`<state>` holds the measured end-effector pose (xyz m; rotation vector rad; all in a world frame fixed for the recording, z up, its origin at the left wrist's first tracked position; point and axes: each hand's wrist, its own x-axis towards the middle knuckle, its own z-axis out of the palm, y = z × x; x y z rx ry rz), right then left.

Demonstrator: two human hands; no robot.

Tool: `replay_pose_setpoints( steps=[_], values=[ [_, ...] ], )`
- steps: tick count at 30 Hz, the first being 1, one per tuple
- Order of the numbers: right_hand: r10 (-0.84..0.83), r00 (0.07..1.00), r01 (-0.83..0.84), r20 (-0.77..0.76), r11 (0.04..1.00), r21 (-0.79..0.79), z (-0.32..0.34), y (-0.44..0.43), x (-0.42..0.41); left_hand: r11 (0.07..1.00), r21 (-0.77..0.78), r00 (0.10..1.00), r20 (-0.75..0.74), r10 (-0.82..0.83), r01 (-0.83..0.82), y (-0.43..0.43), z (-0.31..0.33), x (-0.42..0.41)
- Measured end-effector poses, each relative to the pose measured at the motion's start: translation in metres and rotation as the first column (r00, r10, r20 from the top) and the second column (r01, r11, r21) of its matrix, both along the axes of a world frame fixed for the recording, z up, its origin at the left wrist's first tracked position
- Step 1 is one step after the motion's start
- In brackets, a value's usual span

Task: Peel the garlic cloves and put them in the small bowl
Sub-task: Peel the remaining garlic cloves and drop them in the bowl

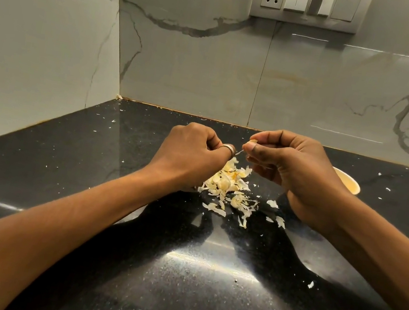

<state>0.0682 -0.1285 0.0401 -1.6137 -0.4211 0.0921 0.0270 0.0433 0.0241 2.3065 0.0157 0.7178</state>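
A heap of pale garlic skins and cloves (229, 186) lies on the black counter (58, 170), under and between my hands. My left hand (192, 152), with a ring on one finger, hovers curled over the heap; what its fingers hold is hidden. My right hand (286, 164) is raised just right of it and pinches a small garlic clove (252, 143) between thumb and forefinger, a thin strip of skin trailing toward the left hand. The small cream bowl (349, 181) sits behind my right hand, mostly hidden by it.
Loose flakes of skin (280, 221) are scattered across the counter. Marble wall tiles (212, 74) close the corner at the back and left. A switch and socket panel (308, 3) hangs on the back wall.
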Motion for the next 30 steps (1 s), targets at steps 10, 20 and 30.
replay_pose_setpoints(
  steps=[10, 20, 30],
  values=[
    [0.059, 0.995, -0.051, -0.084, 0.995, 0.088, 0.0007, 0.0016, 0.0012, 0.987, 0.020, 0.984, 0.076, -0.160, 0.159, -0.0017, -0.0025, -0.0015],
    [0.040, 0.996, -0.037, -0.076, 0.998, 0.048, 0.0003, 0.0019, -0.0009, 0.979, 0.010, 0.979, 0.013, -0.202, 0.201, -0.0013, -0.0041, 0.0020],
    [0.062, 0.997, -0.060, -0.041, 0.997, 0.049, -0.0007, 0.0035, -0.0030, 0.979, -0.039, 0.980, 0.006, -0.199, 0.200, -0.0025, -0.0046, 0.0012]
  ],
)
